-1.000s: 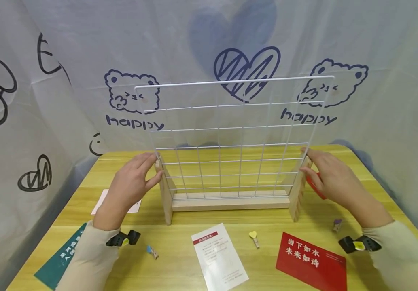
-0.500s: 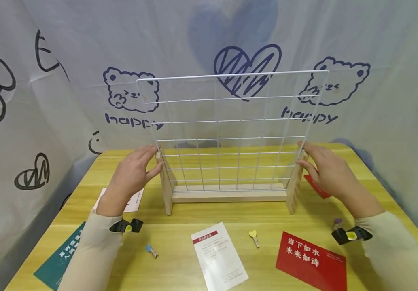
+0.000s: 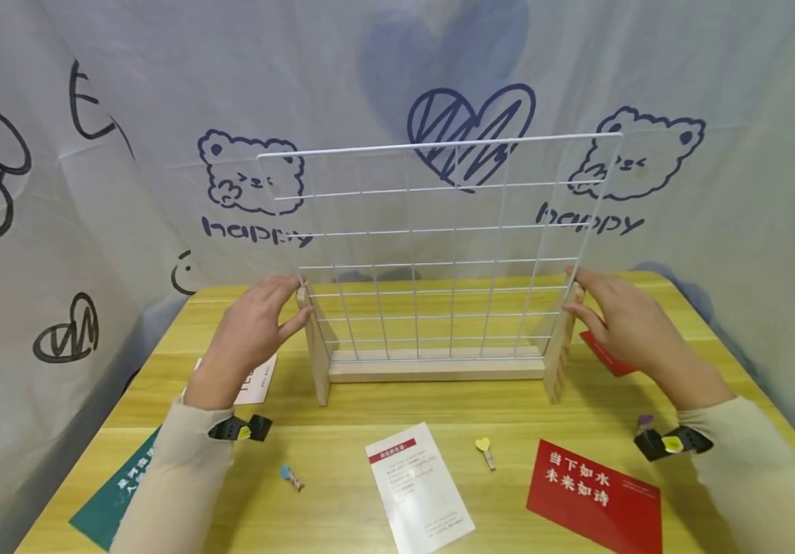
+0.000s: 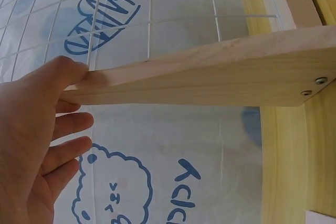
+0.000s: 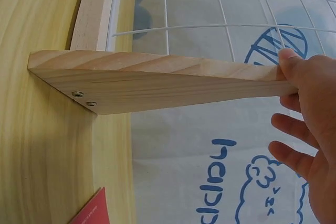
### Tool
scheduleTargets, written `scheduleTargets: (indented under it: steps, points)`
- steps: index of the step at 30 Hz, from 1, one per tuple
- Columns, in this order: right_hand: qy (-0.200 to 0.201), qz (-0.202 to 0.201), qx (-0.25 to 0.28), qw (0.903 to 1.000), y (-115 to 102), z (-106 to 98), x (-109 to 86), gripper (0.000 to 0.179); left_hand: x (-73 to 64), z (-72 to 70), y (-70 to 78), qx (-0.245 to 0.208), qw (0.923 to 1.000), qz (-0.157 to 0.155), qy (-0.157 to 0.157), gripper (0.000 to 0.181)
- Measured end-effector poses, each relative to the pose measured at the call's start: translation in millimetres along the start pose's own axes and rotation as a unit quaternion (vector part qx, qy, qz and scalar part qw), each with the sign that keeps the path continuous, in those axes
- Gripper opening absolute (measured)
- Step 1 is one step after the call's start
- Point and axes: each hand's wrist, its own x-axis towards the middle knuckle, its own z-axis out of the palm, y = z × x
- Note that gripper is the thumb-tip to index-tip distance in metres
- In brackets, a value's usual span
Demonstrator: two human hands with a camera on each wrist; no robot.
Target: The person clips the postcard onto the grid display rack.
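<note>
A wooden display stand (image 3: 439, 372) holds a white wire grid (image 3: 439, 145) upright, tilted slightly back, on the yellow wood-grain table. My left hand (image 3: 248, 327) pinches the upper end of its left side panel (image 4: 199, 82), thumb on the near edge, with the other fingers loosely bent beside it. On the opposite side, my right hand (image 3: 622, 323) grips the top of the right side panel (image 5: 173, 85) between thumb and index finger. Two screw heads show low on each panel's outer face. Nothing hangs on the grid.
In front lie a green card (image 3: 120, 492), a white card (image 3: 419, 492) and a red card (image 3: 598, 496). Small clips are scattered about: blue (image 3: 292, 477), yellow heart (image 3: 485, 452), purple (image 3: 644, 422). Another white card (image 3: 256, 385) and red card (image 3: 606, 354) flank the stand. A drawn-on curtain hangs behind.
Both hands have shifted the stand a little away from me, its right end also slightly left. Over the last half second it has barely moved. The cards and clips lie where they were.
</note>
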Motion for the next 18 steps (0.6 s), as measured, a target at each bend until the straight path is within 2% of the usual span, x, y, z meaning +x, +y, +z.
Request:
scheduleTargets:
  steps: [6,13,18]
  points:
    - [-0.032,0.032,-0.003,0.9990,-5,-9,-1.2,0.063,-2.1,-4.1,1.7,0.000,0.9998,-0.001,-0.018,0.056]
    - [-0.020,0.004,-0.001,0.9998,-3,-13,-4.8,0.067,-6.3,-7.8,3.7,0.000,0.9995,0.000,-0.033,0.062]
    - [-0.026,0.004,-0.002,0.9997,-1,-17,-11.0,0.070,-10.9,-12.9,7.2,0.000,0.9978,-0.016,-0.064,0.066]
